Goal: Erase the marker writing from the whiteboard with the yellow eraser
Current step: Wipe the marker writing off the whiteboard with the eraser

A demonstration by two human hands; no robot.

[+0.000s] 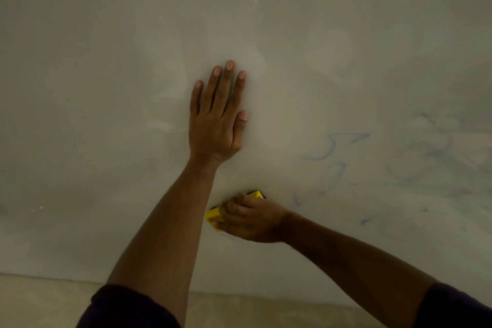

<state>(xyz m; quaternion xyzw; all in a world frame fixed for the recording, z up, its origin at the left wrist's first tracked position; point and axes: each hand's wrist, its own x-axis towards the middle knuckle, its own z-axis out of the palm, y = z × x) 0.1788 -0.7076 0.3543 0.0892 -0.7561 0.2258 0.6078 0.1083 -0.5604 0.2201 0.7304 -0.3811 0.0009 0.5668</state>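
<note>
A glossy whiteboard (pixel 106 88) fills almost the whole view. Faint, smeared blue marker writing (pixel 330 149) remains on its right half, reaching toward the right edge. My left hand (pixel 217 117) lies flat against the board near the middle, fingers together and pointing up, holding nothing. Below it, my right hand (pixel 250 218) grips the yellow eraser (pixel 213 214) and presses it against the board. Only the eraser's left end and a top corner show past the fingers. The eraser sits left of the blue marks.
The board's lower edge (pixel 53 275) runs across the bottom, with a beige floor (pixel 40 303) beneath it. Ceiling lights reflect in the board's upper part. Dark sleeves cover both upper arms at the frame's bottom.
</note>
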